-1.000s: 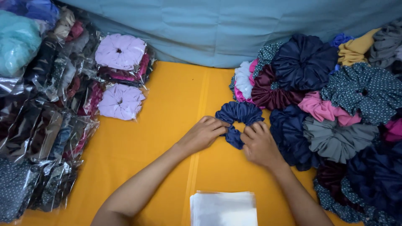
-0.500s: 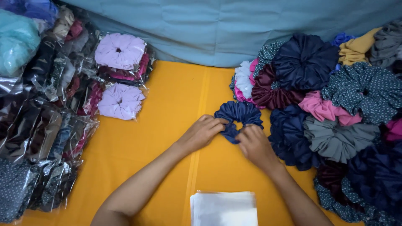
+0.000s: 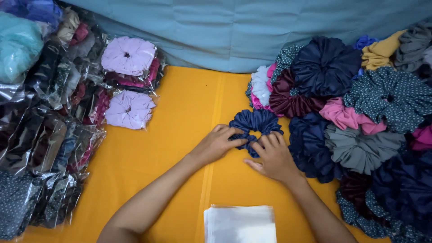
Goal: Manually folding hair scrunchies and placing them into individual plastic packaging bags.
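Observation:
A navy blue scrunchie (image 3: 255,122) lies flat on the orange cloth (image 3: 180,135), just left of a big heap of loose scrunchies. My left hand (image 3: 219,143) pinches its lower left edge with the fingertips. My right hand (image 3: 271,155) presses on its lower right edge, fingers spread over the fabric. Both forearms reach in from the bottom of the view.
Loose scrunchies (image 3: 351,112) in navy, maroon, pink, grey and dotted green are piled on the right. Bagged scrunchies (image 3: 54,130) are stacked on the left, two lilac ones (image 3: 129,109) on top. A stack of clear plastic bags (image 3: 240,223) lies at the near edge. A teal cloth (image 3: 234,27) hangs behind.
Both hands shifted slightly on the navy scrunchie, working along its lower edge. The scrunchie stays in the same place.

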